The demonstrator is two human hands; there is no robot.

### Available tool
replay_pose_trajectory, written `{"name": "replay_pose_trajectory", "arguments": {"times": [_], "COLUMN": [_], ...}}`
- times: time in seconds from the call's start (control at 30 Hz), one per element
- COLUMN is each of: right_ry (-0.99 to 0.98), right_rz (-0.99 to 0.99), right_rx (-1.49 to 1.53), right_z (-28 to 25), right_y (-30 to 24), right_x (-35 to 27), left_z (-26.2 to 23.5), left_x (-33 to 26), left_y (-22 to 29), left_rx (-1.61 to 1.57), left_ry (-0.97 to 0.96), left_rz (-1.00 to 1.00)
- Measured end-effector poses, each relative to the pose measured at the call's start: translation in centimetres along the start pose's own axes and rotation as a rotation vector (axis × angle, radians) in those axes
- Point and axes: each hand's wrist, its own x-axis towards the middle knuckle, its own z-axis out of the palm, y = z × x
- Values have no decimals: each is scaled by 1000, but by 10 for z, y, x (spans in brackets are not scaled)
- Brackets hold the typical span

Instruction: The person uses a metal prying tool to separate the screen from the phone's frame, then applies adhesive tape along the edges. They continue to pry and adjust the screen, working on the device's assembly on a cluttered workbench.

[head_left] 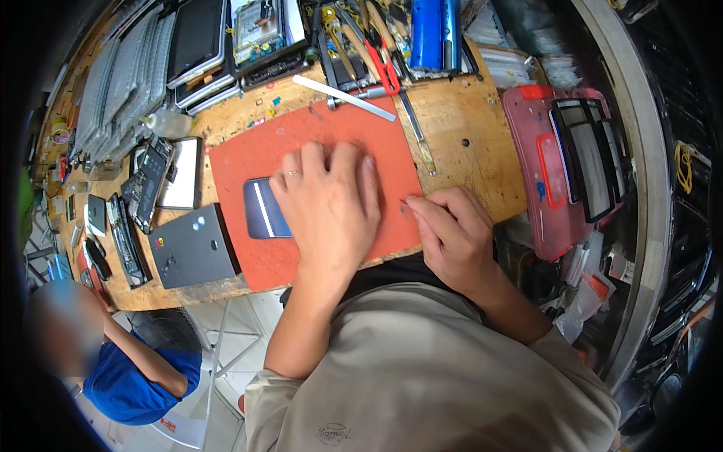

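A smartphone (265, 211) with a dark, glossy screen lies on an orange-red work mat (263, 267), a bright streak of light reflected in its glass. My left hand (331, 200) rests over the phone's right part, fingers bent and closed about it, hiding that part. Over the mat's right edge, my right hand (456, 233) has thumb and forefinger pinched together. Something small and dark pokes out at the fingertips, too small to name.
A white strip (345, 98) and a slim metal tool (416, 129) lie beyond my hands. A dark flat box (194, 248), opened phones (148, 181) and tools (358, 38) surround the mat. A red plastic case (538, 181) stands at right; another person (143, 377) sits lower left.
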Motion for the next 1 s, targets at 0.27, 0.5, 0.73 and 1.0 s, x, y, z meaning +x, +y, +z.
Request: {"name": "replay_pose_trajectory", "arguments": {"times": [0.27, 0.5, 0.73, 1.0], "right_ry": [-16, -107, -56, -164], "right_rz": [165, 166, 79, 52], "right_rx": [394, 410, 327, 365], "right_z": [-7, 31, 40, 26], "right_y": [7, 7, 6, -2], "right_x": [34, 60, 56, 37], "left_z": [-54, -34, -32, -27], "left_x": [-14, -24, -19, -23], "left_y": [-48, -60, -62, -63], "left_rx": [-220, -88, -127, -111], "left_ry": [-225, -196, -173, -123], "left_rz": [221, 344, 340, 375]}}
